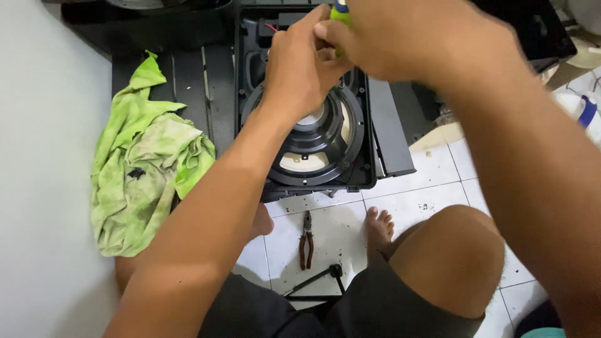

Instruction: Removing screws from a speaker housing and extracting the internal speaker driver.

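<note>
Your right hand (400,37) is curled shut around a screwdriver with a green and yellow handle (340,11), of which only the top of the handle shows above your knuckles; the shaft and tip are hidden. Your left hand (300,66) sits just beside it, fingers bent and pinched together against the right hand's fingertips, though whether it grips the tool or something small is hidden by the hands themselves. Both hands hover over the upper part of an open black speaker cabinet (369,156) lying flat on the floor, with the back of a large round speaker driver (325,141) showing beneath your left wrist. A thin red wire (270,27) shows inside the cabinet just left of your left hand. To the left of the cabinet a crumpled, stained green cloth (147,163) lies against the white wall. Nearer you, on the speckled white floor tiles (432,206), red-handled pliers (306,241) lie between your knees, close to your bare foot (379,228).
</note>
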